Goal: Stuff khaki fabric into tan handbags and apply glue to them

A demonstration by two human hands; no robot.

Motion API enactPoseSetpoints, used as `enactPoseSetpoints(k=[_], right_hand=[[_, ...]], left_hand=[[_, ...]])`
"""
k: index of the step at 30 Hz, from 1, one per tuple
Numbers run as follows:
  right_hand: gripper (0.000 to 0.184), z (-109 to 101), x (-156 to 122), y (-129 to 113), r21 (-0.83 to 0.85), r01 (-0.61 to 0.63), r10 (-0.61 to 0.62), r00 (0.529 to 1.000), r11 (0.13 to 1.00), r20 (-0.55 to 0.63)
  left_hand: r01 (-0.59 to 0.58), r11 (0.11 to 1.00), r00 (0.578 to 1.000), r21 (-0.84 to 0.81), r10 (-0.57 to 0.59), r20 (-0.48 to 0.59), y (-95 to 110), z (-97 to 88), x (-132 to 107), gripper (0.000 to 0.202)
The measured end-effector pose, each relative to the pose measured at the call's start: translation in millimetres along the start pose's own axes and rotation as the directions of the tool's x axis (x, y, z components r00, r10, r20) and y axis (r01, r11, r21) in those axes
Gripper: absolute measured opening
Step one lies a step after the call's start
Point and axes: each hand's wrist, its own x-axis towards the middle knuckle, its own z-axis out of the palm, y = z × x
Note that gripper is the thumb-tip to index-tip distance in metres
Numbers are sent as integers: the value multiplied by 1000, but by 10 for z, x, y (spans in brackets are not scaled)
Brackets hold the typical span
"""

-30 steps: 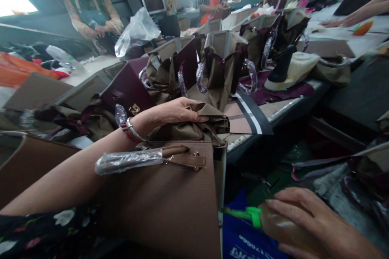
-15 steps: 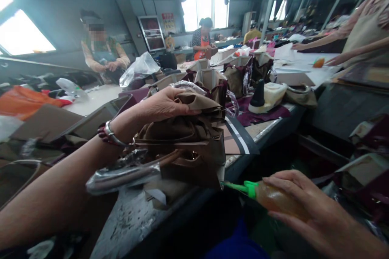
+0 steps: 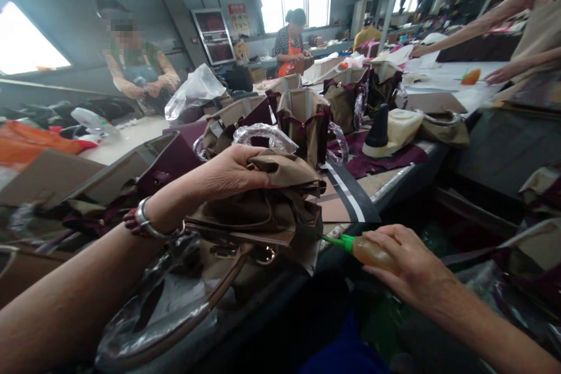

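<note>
A brown handbag [image 3: 245, 213] lies at the table's near edge, its plastic-wrapped handle [image 3: 175, 327] drooping toward me. My left hand [image 3: 236, 172] is closed on a folded flap of the bag's fabric at the top, thumb over the cloth. In my right hand [image 3: 403, 260] is a squeeze bottle [image 3: 374, 252] of amber liquid with a green nozzle. The nozzle tip is at the bag's right side edge; whether it touches cannot be told. My fingers are wrapped round the bottle.
Several brown and maroon bags [image 3: 304, 123] stand behind. To their right are a pale plastic container [image 3: 394, 131] and a black cone-shaped piece [image 3: 378, 127] on maroon material [image 3: 394, 158]. A co-worker's arms [image 3: 486, 23] reach over the white table at right; other people work farther back.
The handbag has tipped so that its front and handle show more. My right hand has moved the bottle up and left, its nozzle closer to the bag's side. The view has shifted slightly.
</note>
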Motion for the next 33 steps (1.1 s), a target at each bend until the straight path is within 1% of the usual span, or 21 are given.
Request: enactPoseSetpoints(k=[2,4,6,9,11,16,19,23,28,33], right_hand=[[40,72,50,38,-61,-1,1,1000,998,2],[40,132,57,67,-88,2,-1,1000,996,11],[39,166,20,79,-53,6,-4,999,999,48],[38,166,-49,77,45,9,-14,993,999,113],[38,147,-54,79,69,-1,-8,992,998,126],[38,150,70,121,-1,-3,3,999,1000,33],[40,200,94,147,-27,7,-7,1000,1000,28],[40,274,-1,157,19,16,-17,998,1000,63],[41,299,-148,101,81,4,-12,995,997,103],[43,286,-210,1,117,7,-20,993,993,116]], left_hand=[[-9,999,1000,-42,9,3,-13,6,-22,44],[-9,998,1000,-56,10,12,-37,4,-49,43],[-8,999,1000,-38,9,29,-67,0,-83,42],[12,1000,999,-18,-11,53,-104,4,-141,43],[35,999,997,-23,-33,64,-117,18,-179,45],[68,998,994,-8,-67,89,-90,76,-254,42],[96,995,990,-23,-93,108,-39,117,-279,33],[118,990,986,-72,-108,124,21,159,-303,26],[122,992,989,-43,-118,84,24,174,-339,31],[71,997,991,-21,-68,113,-1,202,-392,23]])
